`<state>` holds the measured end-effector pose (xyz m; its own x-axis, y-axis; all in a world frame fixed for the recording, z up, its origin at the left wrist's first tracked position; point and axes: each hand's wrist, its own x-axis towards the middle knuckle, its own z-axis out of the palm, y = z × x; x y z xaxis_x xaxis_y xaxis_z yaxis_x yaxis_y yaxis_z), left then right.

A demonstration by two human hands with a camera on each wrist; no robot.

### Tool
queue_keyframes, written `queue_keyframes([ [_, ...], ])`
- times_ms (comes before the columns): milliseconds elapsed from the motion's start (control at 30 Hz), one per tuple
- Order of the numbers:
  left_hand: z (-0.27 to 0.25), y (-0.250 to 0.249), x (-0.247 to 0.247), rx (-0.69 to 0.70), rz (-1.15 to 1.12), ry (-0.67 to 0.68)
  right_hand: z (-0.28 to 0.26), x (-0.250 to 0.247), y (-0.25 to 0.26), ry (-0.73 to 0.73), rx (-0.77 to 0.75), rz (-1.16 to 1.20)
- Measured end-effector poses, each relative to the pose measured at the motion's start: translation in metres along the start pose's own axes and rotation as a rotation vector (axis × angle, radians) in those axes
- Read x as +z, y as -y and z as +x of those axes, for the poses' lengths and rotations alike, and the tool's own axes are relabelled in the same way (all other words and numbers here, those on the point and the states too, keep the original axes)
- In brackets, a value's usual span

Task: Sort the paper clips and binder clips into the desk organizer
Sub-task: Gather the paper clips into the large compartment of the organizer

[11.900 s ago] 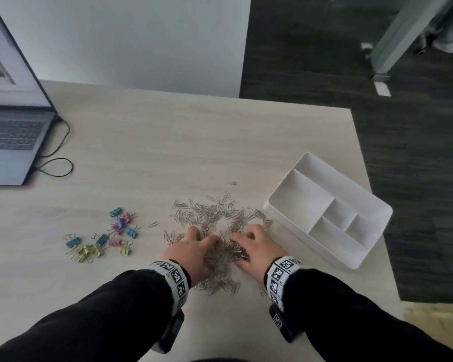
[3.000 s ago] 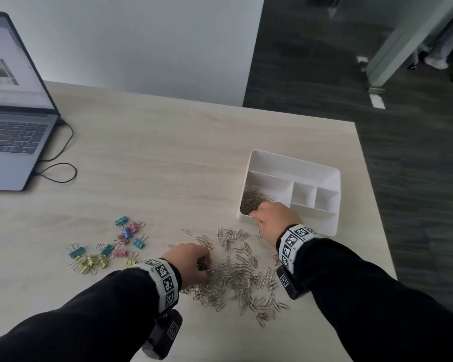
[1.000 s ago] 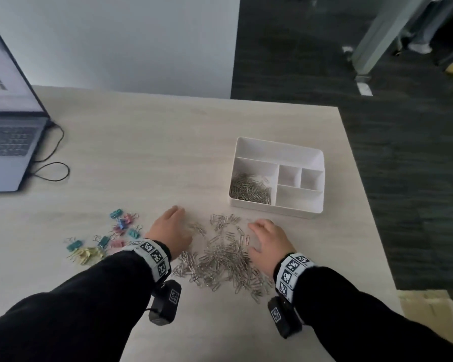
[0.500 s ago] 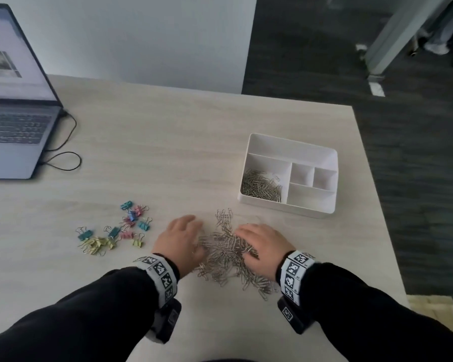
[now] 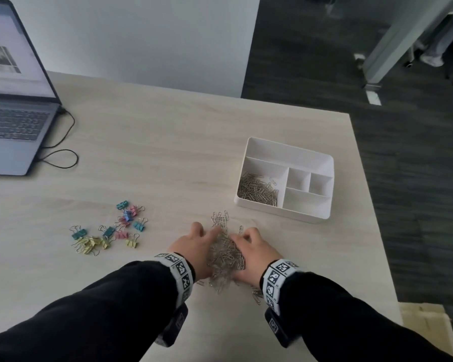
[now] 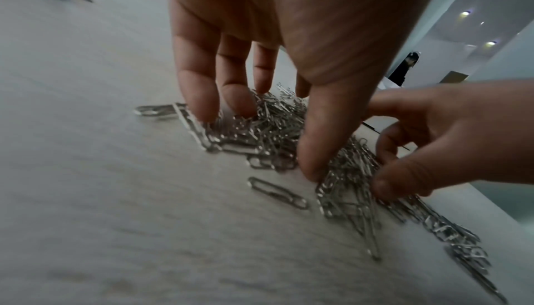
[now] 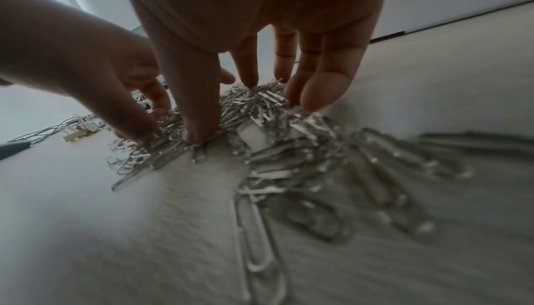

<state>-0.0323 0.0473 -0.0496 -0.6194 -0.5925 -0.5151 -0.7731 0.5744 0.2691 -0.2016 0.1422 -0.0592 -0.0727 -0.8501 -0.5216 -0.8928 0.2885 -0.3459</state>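
A heap of silver paper clips (image 5: 226,254) lies on the table near the front edge. My left hand (image 5: 194,244) and right hand (image 5: 254,246) press against it from either side, fingers fairly straight and tips down among the clips. The left wrist view shows my left hand (image 6: 257,140) spread over the heap (image 6: 274,131), my right hand (image 6: 433,138) opposite. A white desk organizer (image 5: 280,212) stands beyond to the right; its near-left compartment holds paper clips (image 5: 258,190). Coloured binder clips (image 5: 110,231) lie scattered to the left.
An open laptop (image 5: 11,121) sits at the far left with a black cable (image 5: 60,158) looping beside it. The table's right edge runs just past the organizer. Several stray clips (image 7: 390,172) lie near my right wrist.
My two hands have drawn closer together, pushing the spread paper clips into a narrower, taller heap. The organizer and binder clips have stayed where they were.
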Motion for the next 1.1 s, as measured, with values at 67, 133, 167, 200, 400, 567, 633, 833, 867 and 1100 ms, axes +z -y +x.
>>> queue_keyframes([
  [67,0.004,-0.005,0.001,0.025,0.0,-0.001,0.003,0.001,0.006,0.003,-0.023,0.019],
  [133,0.008,-0.009,0.002,0.043,-0.006,0.011,0.004,0.003,0.011,0.0,-0.04,0.039],
  [167,0.009,-0.011,0.002,0.052,-0.01,0.018,0.004,0.004,0.012,-0.007,-0.045,0.045],
  [200,0.01,-0.012,0.002,0.057,-0.014,0.024,0.005,0.004,0.013,-0.017,-0.047,0.044],
  [400,0.019,-0.014,0.002,0.064,-0.036,0.04,0.007,0.007,0.009,-0.016,-0.065,0.044],
  [567,0.028,-0.012,-0.002,0.1,-0.07,0.085,0.005,0.002,0.003,-0.028,-0.015,0.094],
  [633,0.031,-0.009,-0.004,0.104,-0.104,0.092,0.004,-0.003,0.0,-0.021,0.007,0.158],
  [833,0.037,-0.001,-0.012,0.095,-0.185,0.109,0.0,-0.04,-0.007,-0.085,0.135,0.461],
  [867,0.037,0.0,-0.013,0.094,-0.188,0.116,0.0,-0.048,-0.007,-0.106,0.146,0.507],
  [1100,0.032,0.005,-0.015,0.051,-0.239,0.161,0.021,-0.113,-0.015,-0.284,0.181,0.656],
])
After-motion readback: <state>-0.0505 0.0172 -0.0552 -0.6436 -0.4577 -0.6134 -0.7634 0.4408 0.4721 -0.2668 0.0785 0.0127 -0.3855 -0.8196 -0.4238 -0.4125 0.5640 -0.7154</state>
